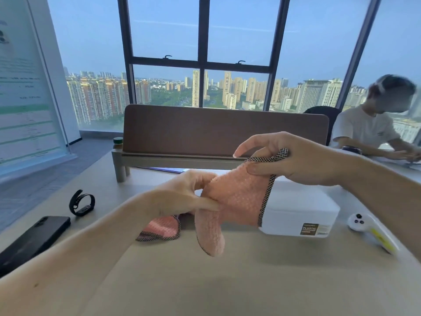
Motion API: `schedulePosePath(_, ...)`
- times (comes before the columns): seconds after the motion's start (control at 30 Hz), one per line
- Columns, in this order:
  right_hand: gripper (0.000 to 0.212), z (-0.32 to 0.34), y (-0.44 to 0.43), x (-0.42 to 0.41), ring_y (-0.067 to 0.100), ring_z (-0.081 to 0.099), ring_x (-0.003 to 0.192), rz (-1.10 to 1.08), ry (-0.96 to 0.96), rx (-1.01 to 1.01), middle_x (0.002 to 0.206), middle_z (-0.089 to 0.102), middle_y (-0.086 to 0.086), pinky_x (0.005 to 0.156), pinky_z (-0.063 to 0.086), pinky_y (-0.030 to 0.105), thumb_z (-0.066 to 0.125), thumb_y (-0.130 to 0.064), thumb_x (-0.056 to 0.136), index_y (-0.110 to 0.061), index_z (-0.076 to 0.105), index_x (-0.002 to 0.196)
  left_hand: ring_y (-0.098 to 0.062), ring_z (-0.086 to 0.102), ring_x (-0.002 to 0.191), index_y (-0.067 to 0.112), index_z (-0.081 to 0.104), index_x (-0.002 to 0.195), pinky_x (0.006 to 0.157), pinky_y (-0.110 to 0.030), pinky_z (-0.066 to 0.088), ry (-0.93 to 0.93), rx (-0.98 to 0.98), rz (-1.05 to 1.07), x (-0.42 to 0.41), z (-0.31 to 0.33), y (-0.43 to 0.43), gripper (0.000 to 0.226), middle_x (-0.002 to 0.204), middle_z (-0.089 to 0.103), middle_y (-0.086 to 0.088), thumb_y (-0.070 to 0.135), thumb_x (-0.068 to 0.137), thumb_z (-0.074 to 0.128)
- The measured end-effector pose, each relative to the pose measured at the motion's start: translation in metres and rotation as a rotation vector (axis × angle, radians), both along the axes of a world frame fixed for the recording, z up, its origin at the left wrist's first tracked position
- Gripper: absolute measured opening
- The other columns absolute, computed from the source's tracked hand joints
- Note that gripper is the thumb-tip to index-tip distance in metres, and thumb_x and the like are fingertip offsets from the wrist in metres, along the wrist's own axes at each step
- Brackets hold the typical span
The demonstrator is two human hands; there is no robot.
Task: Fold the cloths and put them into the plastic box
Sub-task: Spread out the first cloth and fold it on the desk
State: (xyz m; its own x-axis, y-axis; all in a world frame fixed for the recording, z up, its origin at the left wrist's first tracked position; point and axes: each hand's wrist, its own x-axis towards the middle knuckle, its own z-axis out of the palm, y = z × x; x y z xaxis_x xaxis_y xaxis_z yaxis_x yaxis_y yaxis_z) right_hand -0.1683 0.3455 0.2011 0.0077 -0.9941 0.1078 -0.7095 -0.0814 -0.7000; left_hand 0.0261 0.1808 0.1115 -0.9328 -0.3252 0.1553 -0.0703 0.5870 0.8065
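Observation:
A pink cloth (237, 199) with a dark checked border hangs in the air above the table. My right hand (289, 160) pinches its upper corner at the checked edge. My left hand (189, 192) pinches its left side between thumb and fingers, and the lower end droops toward the table. A second pink cloth (163, 229) lies crumpled on the table under my left hand. The white plastic box (300, 213), with a brown label on its front, stands on the table to the right, partly behind the held cloth.
A black phone (34, 240) and a black wristband (82, 204) lie at the left. A white controller (369, 231) rests right of the box. A brown divider panel (225, 131) closes the table's far side. Another person (373, 126) sits at the far right.

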Motion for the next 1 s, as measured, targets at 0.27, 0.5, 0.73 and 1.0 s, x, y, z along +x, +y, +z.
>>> schedulePosePath(0.27, 0.017, 0.023, 0.024, 0.019, 0.022, 0.073, 0.090, 0.013, 0.157, -0.029, 0.099, 0.080, -0.002, 0.083, 0.057, 0.034, 0.067, -0.014, 0.097, -0.019, 0.063, 0.112, -0.015, 0.050, 0.065, 0.013, 0.047, 0.083, 0.053, -0.019, 0.043, 0.097, 0.406, -0.166, 0.012, 0.041, 0.038, 0.027, 0.078, 0.046, -0.008, 0.008, 0.089, 0.074)
schedulePosePath(0.5, 0.016, 0.030, 0.045, 0.021, 0.021, 0.075, 0.086, -0.088, 0.156, -0.110, 0.093, 0.080, -0.005, 0.077, 0.060, 0.031, 0.076, -0.016, 0.091, -0.021, 0.069, 0.104, -0.015, 0.058, 0.074, 0.022, 0.069, 0.111, 0.068, -0.026, 0.047, 0.038, 0.199, 0.038, 0.044, 0.059, 0.039, 0.028, 0.081, 0.063, -0.005, 0.027, 0.086, 0.080)
schedulePosePath(0.73, 0.010, 0.028, 0.069, 0.010, 0.019, 0.076, 0.086, -0.127, 0.144, -0.092, 0.091, 0.081, 0.002, 0.081, 0.060, 0.027, 0.075, -0.016, 0.088, -0.012, 0.080, 0.096, 0.003, 0.063, 0.061, 0.009, 0.078, 0.086, 0.057, -0.007, 0.045, 0.083, -0.053, 0.213, 0.093, 0.074, 0.035, 0.015, 0.067, 0.072, 0.011, 0.015, 0.094, 0.067)
schedulePosePath(1.0, 0.014, 0.035, 0.099, 0.001, 0.020, 0.075, 0.079, -0.175, 0.017, -0.123, 0.090, 0.079, 0.014, 0.069, 0.061, 0.021, 0.072, -0.018, 0.088, -0.007, 0.081, 0.088, -0.013, 0.075, 0.079, 0.022, 0.083, 0.085, 0.075, -0.019, 0.055, 0.226, -0.255, 0.317, 0.127, 0.093, 0.035, 0.010, 0.084, 0.080, 0.001, 0.029, 0.081, 0.075)
